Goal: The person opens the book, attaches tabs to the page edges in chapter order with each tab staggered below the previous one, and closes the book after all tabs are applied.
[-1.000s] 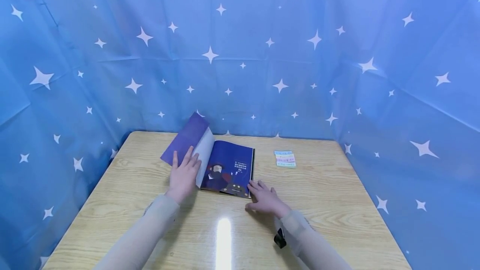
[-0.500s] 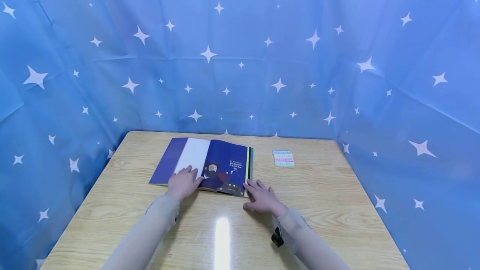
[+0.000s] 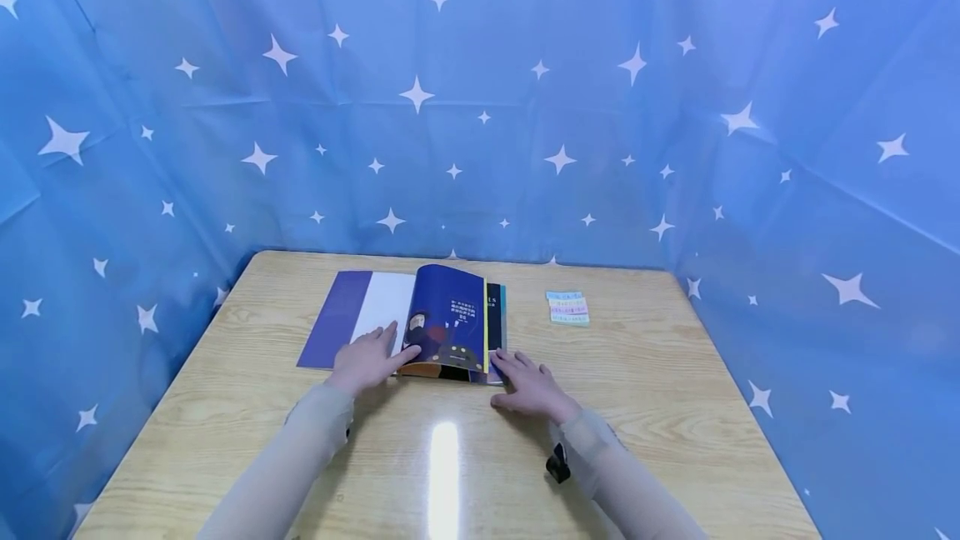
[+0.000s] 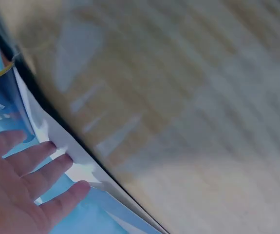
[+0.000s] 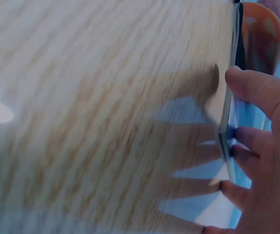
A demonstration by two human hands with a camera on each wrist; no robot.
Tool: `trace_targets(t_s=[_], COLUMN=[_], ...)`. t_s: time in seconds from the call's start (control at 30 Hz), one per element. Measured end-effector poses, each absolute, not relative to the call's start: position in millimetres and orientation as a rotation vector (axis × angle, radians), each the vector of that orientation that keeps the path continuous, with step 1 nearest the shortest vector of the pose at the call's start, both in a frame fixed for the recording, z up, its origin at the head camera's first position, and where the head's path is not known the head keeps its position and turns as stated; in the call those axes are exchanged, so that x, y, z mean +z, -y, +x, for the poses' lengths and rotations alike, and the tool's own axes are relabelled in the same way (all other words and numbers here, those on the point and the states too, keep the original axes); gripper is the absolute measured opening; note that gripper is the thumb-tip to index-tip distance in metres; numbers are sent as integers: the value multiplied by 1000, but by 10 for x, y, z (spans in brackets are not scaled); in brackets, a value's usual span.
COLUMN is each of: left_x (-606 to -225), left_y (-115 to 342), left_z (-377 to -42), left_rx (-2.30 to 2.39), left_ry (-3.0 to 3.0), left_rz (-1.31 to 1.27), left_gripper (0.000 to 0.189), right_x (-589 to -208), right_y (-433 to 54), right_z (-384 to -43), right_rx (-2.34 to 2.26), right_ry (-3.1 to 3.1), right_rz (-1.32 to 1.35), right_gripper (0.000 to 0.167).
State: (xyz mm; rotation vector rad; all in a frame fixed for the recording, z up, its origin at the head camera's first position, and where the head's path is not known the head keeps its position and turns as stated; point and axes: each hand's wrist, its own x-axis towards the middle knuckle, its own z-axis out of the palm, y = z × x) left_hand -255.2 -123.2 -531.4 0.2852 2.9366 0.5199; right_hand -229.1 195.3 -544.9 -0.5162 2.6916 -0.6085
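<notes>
An open picture book (image 3: 386, 298) lies on the wooden table, with a purple strip at its left and a white page beside it. Its dark blue illustrated page (image 3: 450, 307) bows upward, and a black page with pale lettering shows past its right edge. My left hand (image 3: 365, 361) rests on the white page near the fold, fingers spread; the left wrist view shows them straight (image 4: 28, 180). At the lower right corner, my right hand (image 3: 531, 387) touches the book. In the right wrist view, its thumb and fingertips (image 5: 236, 73) lie along the book's edge.
Several pastel strips of paper with handwriting (image 3: 567, 307) lie on the table (image 3: 637, 373) right of the book. A blue star-patterned curtain (image 3: 480, 107) hangs around the back and sides. A bright light reflection crosses the table in front.
The purple and white leaf has come down flat on the left under my left hand. The dark blue page has since bowed up and shifted left, uncovering the black page. My right hand stays at the corner.
</notes>
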Motion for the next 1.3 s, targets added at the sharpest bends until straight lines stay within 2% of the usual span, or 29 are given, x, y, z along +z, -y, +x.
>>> trace_targets(t_s=[0.3,0.57,1.07,1.2,1.3], left_x=[-5265,-5247,-4990,-4934,-4936], left_y=[1121,1082,1073,1164,1252], left_z=[-2523,-2558,-2543,-2542,-2541], left_rx=[551,501,632,610,481], left_ry=[-2947,-3088,-3584,-3761,-3855], left_rz=[614,737,1268,1276,1152], left_gripper=[115,100,89,80,81], right_x=[-5465,-5500,-5437,-5445,-5449], right_y=[-1959,-1967,-1940,-1914,-1916], right_z=[-2268,-2303,-2321,-2311,-2304], right_rx=[-621,-602,-634,-616,-622], right_ry=[-2690,-2703,-2714,-2709,-2709], right_rz=[-525,-566,-535,-497,-479], right_gripper=[77,76,76,76,75])
